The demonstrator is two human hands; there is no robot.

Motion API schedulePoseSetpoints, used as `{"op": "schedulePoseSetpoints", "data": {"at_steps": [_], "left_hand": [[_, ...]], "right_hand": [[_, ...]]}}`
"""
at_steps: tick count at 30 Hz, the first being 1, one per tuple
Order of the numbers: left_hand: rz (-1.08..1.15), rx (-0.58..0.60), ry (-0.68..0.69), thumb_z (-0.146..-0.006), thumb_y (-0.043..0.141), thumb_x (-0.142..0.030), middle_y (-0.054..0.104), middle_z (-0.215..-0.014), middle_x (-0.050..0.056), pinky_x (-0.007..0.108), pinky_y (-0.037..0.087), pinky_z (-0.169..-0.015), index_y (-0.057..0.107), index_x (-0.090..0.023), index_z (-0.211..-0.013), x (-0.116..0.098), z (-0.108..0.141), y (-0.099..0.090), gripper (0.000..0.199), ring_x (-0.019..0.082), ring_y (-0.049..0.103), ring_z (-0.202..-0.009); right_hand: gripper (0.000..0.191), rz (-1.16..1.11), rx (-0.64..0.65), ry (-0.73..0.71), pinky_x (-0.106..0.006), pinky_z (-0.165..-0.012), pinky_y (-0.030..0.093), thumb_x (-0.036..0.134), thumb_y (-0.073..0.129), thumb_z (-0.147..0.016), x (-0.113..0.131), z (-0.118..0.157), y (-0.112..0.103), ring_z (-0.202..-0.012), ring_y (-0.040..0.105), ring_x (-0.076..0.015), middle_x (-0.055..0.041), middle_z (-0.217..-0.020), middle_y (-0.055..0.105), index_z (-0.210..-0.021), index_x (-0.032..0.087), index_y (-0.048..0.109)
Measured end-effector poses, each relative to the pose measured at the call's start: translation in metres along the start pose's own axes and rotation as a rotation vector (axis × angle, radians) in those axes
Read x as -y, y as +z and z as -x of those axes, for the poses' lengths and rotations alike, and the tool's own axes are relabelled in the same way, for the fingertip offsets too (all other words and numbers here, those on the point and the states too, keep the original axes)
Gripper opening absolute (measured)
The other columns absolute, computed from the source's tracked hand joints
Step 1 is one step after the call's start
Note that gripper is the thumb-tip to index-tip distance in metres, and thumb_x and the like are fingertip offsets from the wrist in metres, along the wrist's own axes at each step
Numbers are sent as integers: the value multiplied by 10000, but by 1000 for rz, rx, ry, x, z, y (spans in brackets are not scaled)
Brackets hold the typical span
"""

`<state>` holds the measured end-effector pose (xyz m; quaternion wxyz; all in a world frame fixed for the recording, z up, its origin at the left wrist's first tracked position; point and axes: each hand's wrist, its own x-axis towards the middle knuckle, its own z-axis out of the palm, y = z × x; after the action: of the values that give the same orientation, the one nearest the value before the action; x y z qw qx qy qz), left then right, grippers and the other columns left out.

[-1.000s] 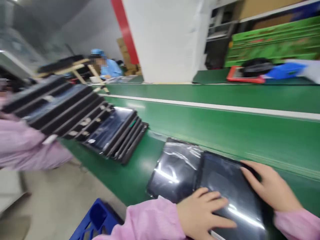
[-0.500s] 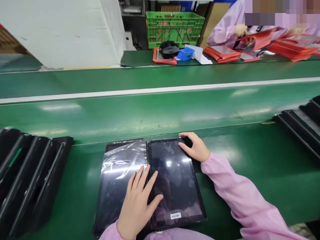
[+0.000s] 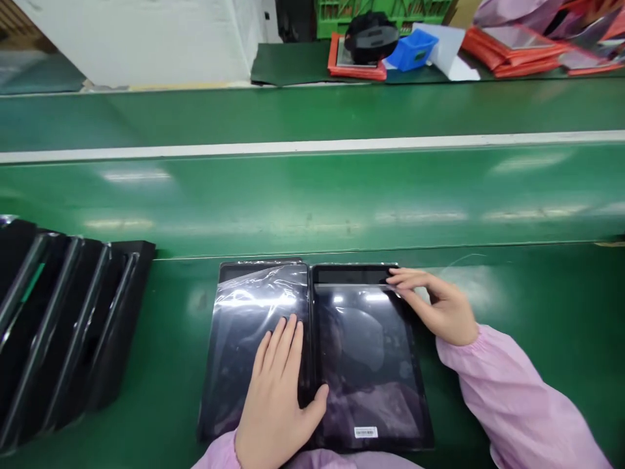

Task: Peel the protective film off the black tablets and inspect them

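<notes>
Tablet (image 3: 244, 371) in clear sleeve (image 3: 258, 299) — left hand (image 3: 276, 391) atop

Electronics mfg floor, assembly-line setup: long green conveyor belt (image 3: 312, 195), tablets (image 3: 366, 352) w/ black racks (image 3: 129, 293) alongside (pink smock sleeve (image 3: 517, 397) too), green plastic crate (image 3: 381, 8) across the line

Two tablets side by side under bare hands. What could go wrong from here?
Fingerprints, probably: the right hand is at the top edge of the glossy tablet, with bare fingers on or near its shiny face. Scuffing is also possible: the left hand rests on the film-wrapped tablet, which sits edge to edge with the glossy one, so sliding might rub them.
</notes>
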<state>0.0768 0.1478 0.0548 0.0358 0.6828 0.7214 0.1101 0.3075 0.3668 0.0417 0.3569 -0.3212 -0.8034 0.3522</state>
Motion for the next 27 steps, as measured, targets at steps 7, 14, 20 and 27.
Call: {"op": "schedulePoseSetpoints", "data": {"at_steps": [7, 14, 20, 27], "left_hand": [[-12, 11, 3, -823, 562, -322, 465, -1539, 152, 423, 371, -1139, 295, -56, -1523, 0, 0, -4, 795, 294, 404, -1442], [-5, 24, 6, -819, 572, -320, 476, -1531, 147, 420, 337, -1152, 339, -52, -1506, 0, -1, -6, 773, 293, 393, -1441], [-4, 66, 48, -814, 605, -305, 334, -1615, 130, 466, 357, -1132, 403, -194, -1502, 3, 2, -9, 726, 328, 342, -1470], [27, 25, 18, -847, 547, -280, 302, -1630, 101, 497, 353, -1127, 333, -262, -1545, 2, 6, 3, 730, 338, 337, -1470]], "right_hand": [[178, -330, -34, 312, -456, -912, 594, 389, 736, -869, -12, 4, -10, -941, 754, -261, -10, -829, 777, -790, 265, 635], [263, -355, -41, 384, -406, -833, 597, 464, 765, -820, -13, 1, -12, -904, 753, -261, -10, -773, 760, -747, 267, 609], [225, -361, -34, 375, -401, -848, 597, 449, 731, -857, -10, 3, -10, -927, 745, -252, -13, -797, 753, -785, 279, 602], [260, -443, -64, 391, -418, -805, 620, 470, 708, -872, -7, 15, -8, -909, 744, -263, -18, -760, 721, -772, 272, 574]]}}
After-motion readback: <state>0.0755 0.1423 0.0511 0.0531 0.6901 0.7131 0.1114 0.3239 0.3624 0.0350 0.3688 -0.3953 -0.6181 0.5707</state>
